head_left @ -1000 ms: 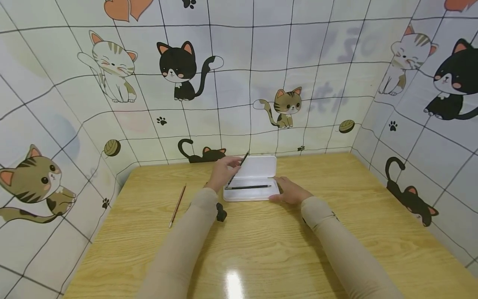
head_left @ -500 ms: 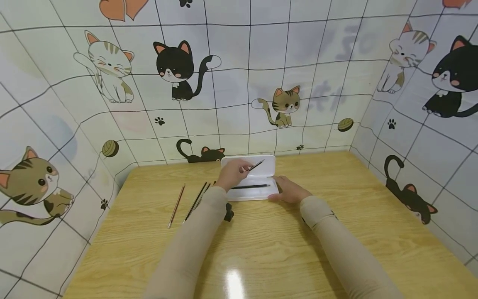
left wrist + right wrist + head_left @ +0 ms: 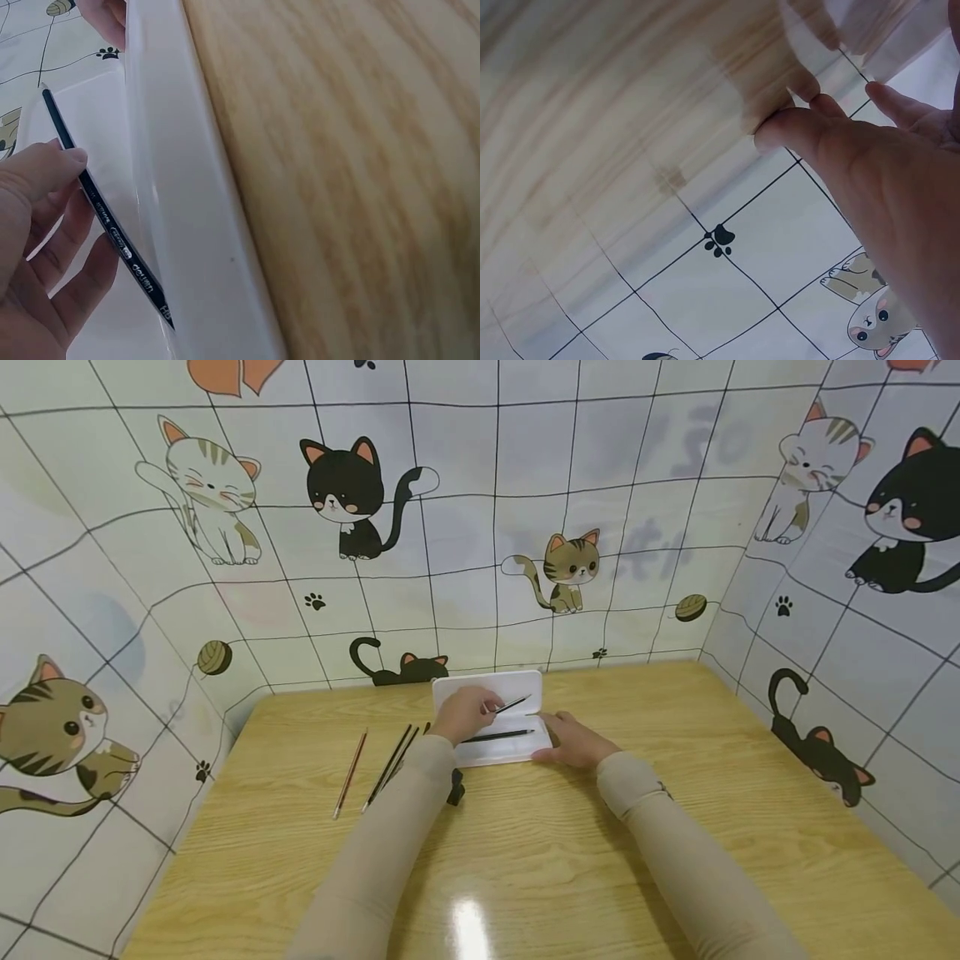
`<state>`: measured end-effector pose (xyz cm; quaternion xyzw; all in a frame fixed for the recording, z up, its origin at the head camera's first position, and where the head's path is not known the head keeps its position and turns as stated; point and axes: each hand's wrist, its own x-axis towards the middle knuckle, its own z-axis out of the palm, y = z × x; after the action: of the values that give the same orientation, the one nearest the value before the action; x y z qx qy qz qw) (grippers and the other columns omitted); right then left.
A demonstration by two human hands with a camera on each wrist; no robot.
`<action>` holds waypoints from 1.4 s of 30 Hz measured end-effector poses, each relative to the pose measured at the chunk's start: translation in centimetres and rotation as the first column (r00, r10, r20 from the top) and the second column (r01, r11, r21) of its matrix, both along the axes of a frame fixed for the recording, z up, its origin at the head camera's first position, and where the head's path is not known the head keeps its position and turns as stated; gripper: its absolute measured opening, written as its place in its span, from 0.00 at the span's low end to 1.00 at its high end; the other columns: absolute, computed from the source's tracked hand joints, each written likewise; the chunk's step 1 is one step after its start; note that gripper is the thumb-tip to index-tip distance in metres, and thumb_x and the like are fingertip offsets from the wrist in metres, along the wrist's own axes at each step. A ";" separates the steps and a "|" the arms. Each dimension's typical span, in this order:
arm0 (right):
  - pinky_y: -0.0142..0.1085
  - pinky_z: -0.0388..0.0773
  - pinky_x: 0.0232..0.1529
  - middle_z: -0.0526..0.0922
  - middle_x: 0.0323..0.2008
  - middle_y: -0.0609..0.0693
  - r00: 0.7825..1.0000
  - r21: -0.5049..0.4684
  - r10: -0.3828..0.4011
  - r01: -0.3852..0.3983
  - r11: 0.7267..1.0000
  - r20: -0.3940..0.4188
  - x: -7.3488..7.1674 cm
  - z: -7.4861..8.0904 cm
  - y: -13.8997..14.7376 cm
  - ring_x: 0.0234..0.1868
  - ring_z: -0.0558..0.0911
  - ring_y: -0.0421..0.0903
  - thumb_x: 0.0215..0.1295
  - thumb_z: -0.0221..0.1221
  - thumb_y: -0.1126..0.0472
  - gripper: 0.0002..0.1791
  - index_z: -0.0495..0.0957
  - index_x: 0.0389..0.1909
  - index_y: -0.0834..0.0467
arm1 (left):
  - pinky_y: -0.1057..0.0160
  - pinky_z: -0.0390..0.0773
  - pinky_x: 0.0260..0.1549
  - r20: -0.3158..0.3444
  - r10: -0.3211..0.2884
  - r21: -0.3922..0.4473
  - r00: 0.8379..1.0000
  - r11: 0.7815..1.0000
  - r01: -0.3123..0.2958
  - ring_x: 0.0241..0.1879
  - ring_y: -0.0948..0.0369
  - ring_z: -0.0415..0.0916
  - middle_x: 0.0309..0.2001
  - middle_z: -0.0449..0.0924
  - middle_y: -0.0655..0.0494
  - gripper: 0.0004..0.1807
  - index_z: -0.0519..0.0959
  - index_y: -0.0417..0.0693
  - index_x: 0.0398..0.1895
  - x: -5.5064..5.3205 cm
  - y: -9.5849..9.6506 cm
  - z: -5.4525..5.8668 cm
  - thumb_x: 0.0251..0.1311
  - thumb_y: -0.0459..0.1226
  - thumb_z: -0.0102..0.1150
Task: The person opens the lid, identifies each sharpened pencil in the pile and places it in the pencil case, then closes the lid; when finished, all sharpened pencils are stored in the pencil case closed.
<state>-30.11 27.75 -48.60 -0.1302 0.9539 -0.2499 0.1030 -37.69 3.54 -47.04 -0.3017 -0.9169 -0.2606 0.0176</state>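
A white pencil case [image 3: 495, 756] lies with its lid raised near the back of the table. Inside its tray is a dark pencil [image 3: 506, 736]. My left hand [image 3: 467, 714] pinches another dark pencil [image 3: 109, 217] between thumb and fingers, over the case; its sharpened tip points right and white lettering runs along its barrel. At the case's right end, my right hand [image 3: 577, 742] rests with fairly straight fingers and thumb against the edge. In the right wrist view the fingers [image 3: 810, 135] are extended, and their contact with the case is hard to make out.
Left of my left forearm, a reddish-brown pencil [image 3: 350, 774] and several dark pencils [image 3: 390, 767] lie on the wooden table [image 3: 585, 860]. A small black object [image 3: 456, 787] shows beside my left wrist. Cat-printed walls [image 3: 465, 527] close off the back and sides.
My left hand has moved rightward over the case, and its pencil has swung from steep to nearly flat. The dark pencils by the left forearm have come into view. The right hand stays at the case.
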 end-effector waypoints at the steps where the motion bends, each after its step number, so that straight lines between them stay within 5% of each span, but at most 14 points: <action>1: 0.62 0.60 0.69 0.53 0.74 0.72 1.000 0.000 0.000 0.000 1.000 0.000 0.0 0.0 0.0 0.73 0.61 0.68 0.67 0.64 0.42 0.50 0.51 0.81 0.58 | 0.64 0.78 0.36 0.000 -0.003 -0.009 1.000 1.000 0.003 0.36 0.65 0.77 0.37 0.83 0.62 0.11 0.88 0.55 0.47 -0.1 0.0 0.0 0.64 0.34 0.66; 15: 0.61 0.61 0.70 0.54 0.73 0.72 1.000 0.006 0.030 -0.030 1.000 -0.002 0.0 0.1 0.0 0.73 0.61 0.67 0.68 0.64 0.43 0.49 0.52 0.80 0.60 | 0.63 0.78 0.41 -0.030 -0.047 -0.111 0.998 0.993 0.043 0.37 0.65 0.77 0.35 0.84 0.65 0.08 0.89 0.56 0.42 -1.0 0.3 -2.0 0.62 0.35 0.69; 24: 0.61 0.60 0.70 0.53 0.74 0.72 1.000 0.000 0.006 -0.006 1.000 0.015 -0.1 0.2 -0.1 0.72 0.62 0.67 0.68 0.64 0.41 0.50 0.53 0.79 0.62 | 0.63 0.79 0.42 -0.006 -0.085 -0.086 0.996 0.993 0.084 0.38 0.64 0.79 0.37 0.84 0.62 0.09 0.88 0.54 0.45 -1.0 -0.7 -1.4 0.62 0.41 0.71; 34: 0.63 0.59 0.69 0.52 0.73 0.73 0.998 -0.020 0.046 -0.045 0.999 0.031 -0.2 -0.2 0.5 0.73 0.60 0.68 0.70 0.63 0.44 0.49 0.47 0.81 0.57 | 0.61 0.80 0.44 0.035 -0.140 0.017 0.990 0.990 0.140 0.41 0.63 0.79 0.40 0.85 0.59 0.10 0.87 0.48 0.48 -0.8 -4.9 -0.6 0.70 0.40 0.63; 42: 0.63 0.57 0.70 0.48 0.75 0.74 0.996 0.009 0.069 -0.069 0.998 0.048 -0.5 0.0 0.3 0.75 0.56 0.69 0.72 0.60 0.43 0.48 0.47 0.81 0.59 | 0.54 0.79 0.50 0.120 -0.072 0.097 0.990 0.993 0.060 0.47 0.58 0.79 0.47 0.84 0.55 0.13 0.84 0.47 0.54 0.2 -9.4 0.3 0.73 0.40 0.59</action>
<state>-30.65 28.04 -48.60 -0.1566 0.9474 -0.2442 0.1350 -37.46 -5.83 -46.70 -0.3141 -0.8926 -0.3217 -0.0338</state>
